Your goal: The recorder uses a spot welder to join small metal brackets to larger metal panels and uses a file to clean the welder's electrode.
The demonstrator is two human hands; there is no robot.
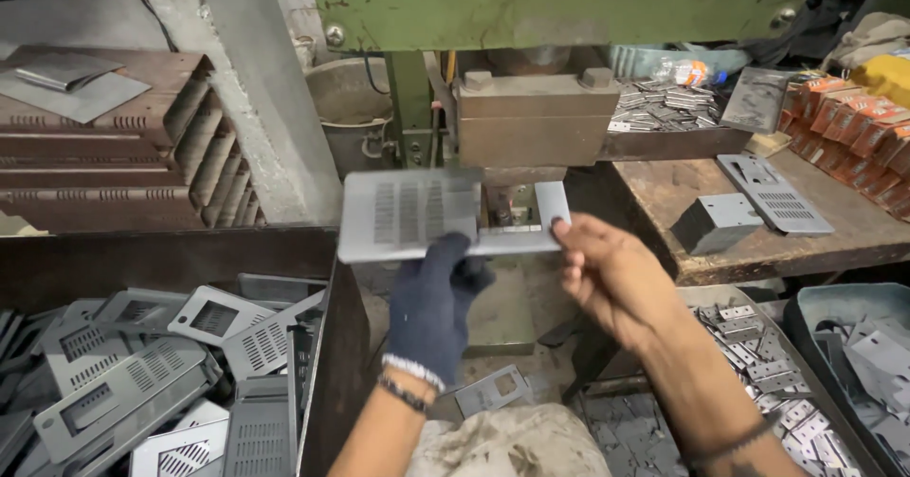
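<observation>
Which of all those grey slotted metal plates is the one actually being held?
The slotted plate under the green press, gripped by both the gloved left hand and bare right hand; the others lie loose in bins.

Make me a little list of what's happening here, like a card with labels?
Place: workshop bench under a green press
Left hand: in a dark glove, gripping a grey slotted metal plate
Right hand: bare, fingers on the plate's right end
Plate position: held flat at the press die
Left bin: piled with similar plates
Right table: grey plates, orange boxes
</observation>
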